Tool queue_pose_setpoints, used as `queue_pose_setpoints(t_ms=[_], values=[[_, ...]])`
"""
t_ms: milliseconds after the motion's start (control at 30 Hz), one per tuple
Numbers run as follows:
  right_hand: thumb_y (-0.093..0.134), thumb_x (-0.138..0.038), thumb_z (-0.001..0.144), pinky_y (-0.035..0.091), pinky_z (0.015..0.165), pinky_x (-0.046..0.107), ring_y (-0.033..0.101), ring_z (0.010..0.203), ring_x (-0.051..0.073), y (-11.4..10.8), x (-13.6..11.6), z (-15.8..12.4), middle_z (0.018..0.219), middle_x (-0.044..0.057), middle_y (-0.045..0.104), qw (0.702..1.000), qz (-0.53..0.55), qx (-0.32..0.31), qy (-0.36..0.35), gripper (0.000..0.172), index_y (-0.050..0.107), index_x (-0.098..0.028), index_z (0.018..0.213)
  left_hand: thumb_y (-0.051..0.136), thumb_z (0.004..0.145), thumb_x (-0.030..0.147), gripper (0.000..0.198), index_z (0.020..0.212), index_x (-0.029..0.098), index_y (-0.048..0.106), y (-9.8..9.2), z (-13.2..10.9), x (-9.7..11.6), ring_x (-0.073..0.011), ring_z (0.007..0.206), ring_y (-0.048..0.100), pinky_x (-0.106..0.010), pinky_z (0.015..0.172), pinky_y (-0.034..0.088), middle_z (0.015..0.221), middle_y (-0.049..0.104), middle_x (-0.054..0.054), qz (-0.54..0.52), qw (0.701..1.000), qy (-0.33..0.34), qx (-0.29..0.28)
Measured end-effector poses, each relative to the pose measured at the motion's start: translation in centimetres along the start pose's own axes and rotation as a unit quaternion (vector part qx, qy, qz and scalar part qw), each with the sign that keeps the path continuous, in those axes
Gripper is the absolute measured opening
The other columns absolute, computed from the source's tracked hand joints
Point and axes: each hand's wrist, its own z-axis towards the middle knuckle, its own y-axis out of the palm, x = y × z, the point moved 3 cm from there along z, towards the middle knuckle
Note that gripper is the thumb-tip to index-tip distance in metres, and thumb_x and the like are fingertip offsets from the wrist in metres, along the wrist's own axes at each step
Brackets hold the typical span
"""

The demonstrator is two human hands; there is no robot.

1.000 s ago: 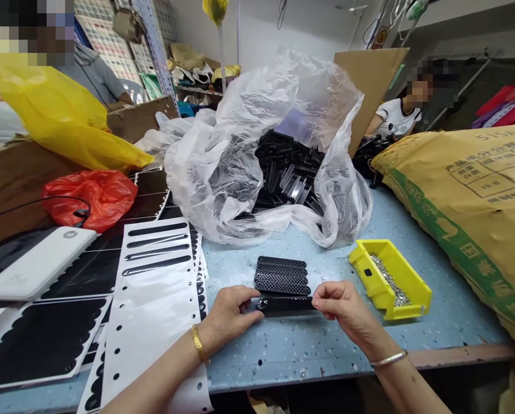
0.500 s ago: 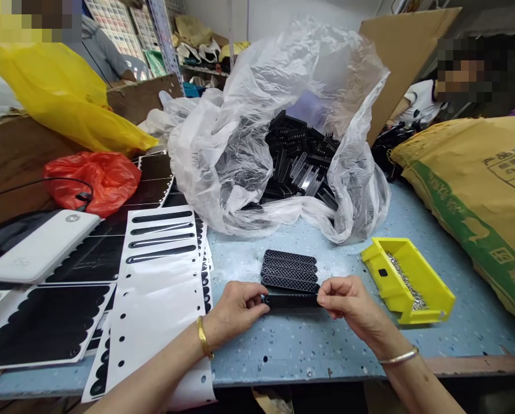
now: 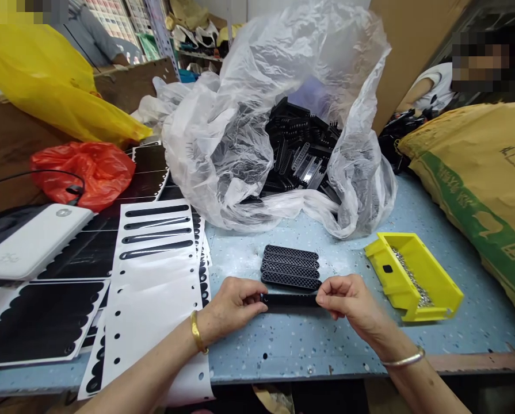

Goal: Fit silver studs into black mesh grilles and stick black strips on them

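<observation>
A narrow black plastic strip [image 3: 290, 301] lies crosswise between my hands at the front of the blue table. My left hand [image 3: 239, 300], with a gold bracelet at its wrist, pinches the strip's left end. Its right end is between the thumb and fingers of my right hand [image 3: 347, 296], which has a silvery bangle. Just behind the strip sits a block of several black lattice-faced strips [image 3: 290, 265], side by side. To their left is a white backing sheet [image 3: 153, 305] carrying several long black stickers [image 3: 157, 224].
A clear plastic bag [image 3: 205, 167] full of black plastic parts [image 3: 302, 146] stands behind. On the right are a yellow bin [image 3: 438, 287] of small metal pieces and a large brown sack [image 3: 485, 161]. A white power bank [image 3: 33, 241] and red bag [image 3: 82, 172] lie left.
The camera view has shifted slightly. Both hands keep their pinch on the strip's ends, with hardly any movement of the strip.
</observation>
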Motion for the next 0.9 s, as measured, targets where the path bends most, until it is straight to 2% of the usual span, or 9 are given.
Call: queue_pose_setpoints(t_ms=[300, 767, 900], values=[[0.070, -0.027, 0.053, 0.032, 0.039, 0.020, 0.039, 0.042, 0.007, 0.16, 0.41, -0.37, 0.044, -0.003, 0.049, 0.999, -0.020, 0.023, 0.015, 0.014, 0.064, -0.014, 0.049, 0.065, 0.075, 0.020, 0.017, 0.089, 0.015, 0.072, -0.13, -0.07, -0.12, -0.0116, 0.059, 0.062, -0.022, 0.057, 0.050, 0.066, 0.069, -0.001, 0.001, 1.000, 0.004, -0.005], [0.070, -0.027, 0.053, 0.029, 0.039, 0.021, 0.037, 0.041, 0.007, -0.01, 0.59, -0.19, 0.044, -0.003, 0.049, 0.999, -0.030, 0.020, 0.020, 0.014, 0.064, -0.015, 0.050, 0.064, 0.072, 0.018, 0.018, 0.088, 0.013, 0.070, 0.03, -0.09, -0.17, -0.0113, 0.057, 0.059, -0.022, 0.056, 0.050, 0.063, 0.065, 0.000, -0.013, 0.999, -0.024, -0.020], [0.070, -0.027, 0.053, 0.029, 0.040, 0.021, 0.038, 0.042, 0.007, -0.01, 0.72, -0.21, 0.045, -0.002, 0.049, 0.999, -0.031, 0.019, 0.017, 0.014, 0.064, -0.015, 0.050, 0.060, 0.071, 0.015, 0.019, 0.088, 0.014, 0.069, -0.17, -0.28, 0.18, -0.0108, 0.057, 0.058, -0.021, 0.056, 0.049, 0.066, 0.065, 0.000, -0.002, 1.000, 0.005, -0.015]])
